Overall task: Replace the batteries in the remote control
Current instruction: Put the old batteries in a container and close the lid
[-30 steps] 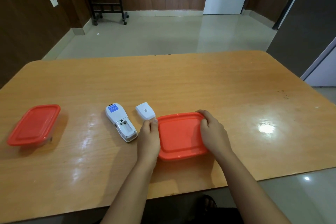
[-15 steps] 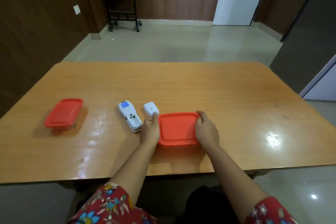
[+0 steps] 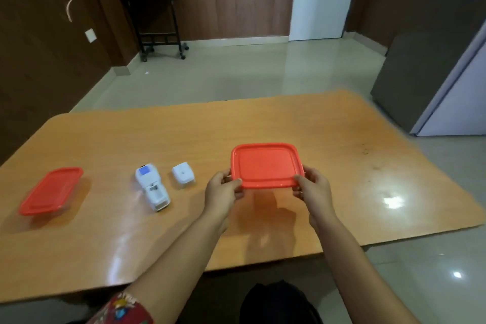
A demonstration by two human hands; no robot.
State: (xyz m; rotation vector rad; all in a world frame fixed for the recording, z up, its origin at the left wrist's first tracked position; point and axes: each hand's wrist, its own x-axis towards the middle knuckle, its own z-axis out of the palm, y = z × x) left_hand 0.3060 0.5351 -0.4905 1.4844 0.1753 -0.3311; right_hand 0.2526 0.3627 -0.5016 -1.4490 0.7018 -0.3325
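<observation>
A white remote control [image 3: 152, 187] lies back-up on the wooden table [image 3: 263, 123], its battery bay uncovered; whether cells sit inside I cannot tell. Its white battery cover [image 3: 183, 174] rests just to the right of it. Both my hands hold a red-lidded container [image 3: 265, 166] lifted above the table: my left hand [image 3: 223, 189] grips its near-left corner, my right hand [image 3: 314, 188] its near-right corner. The container's shadow falls on the table below it.
A second red-lidded container [image 3: 51, 191] sits at the table's left end. Beyond the table are a tiled floor, a dark wheeled side table [image 3: 155, 23] with a small pot, a white door and a grey cabinet [image 3: 431, 60] at the right.
The red-lidded container was resting on the table between my hands; now both hands have lifted it up and to the right. The camera view has pulled back and tilted upward.
</observation>
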